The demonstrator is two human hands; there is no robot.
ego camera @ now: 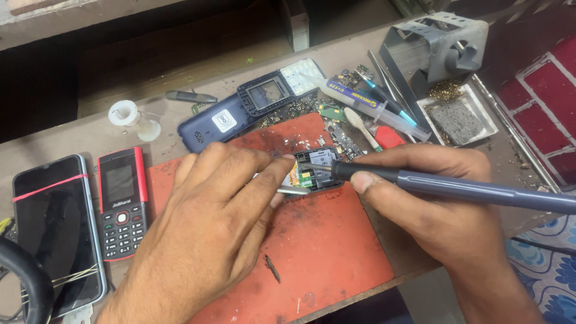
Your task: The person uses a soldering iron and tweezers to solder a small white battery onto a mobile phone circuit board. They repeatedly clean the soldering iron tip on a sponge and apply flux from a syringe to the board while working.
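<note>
My right hand (pixel 432 198) grips a dark grey soldering iron (pixel 468 189) like a pen, its tip resting on the opened phone body (pixel 318 168) with a small circuit board showing. My left hand (pixel 210 222) lies over the red work mat (pixel 324 252) and pinches metal tweezers (pixel 291 191) whose tips reach the same board from the left. The hand hides most of the tweezers.
A red keypad phone (pixel 122 201) and a smartphone with a red band (pixel 54 231) lie at the left. Behind are a blue back cover (pixel 210 127), a black front frame (pixel 270 91), a solder spool (pixel 127 115), a syringe (pixel 372 108), a sponge tray (pixel 459 120) and an iron stand (pixel 432 45).
</note>
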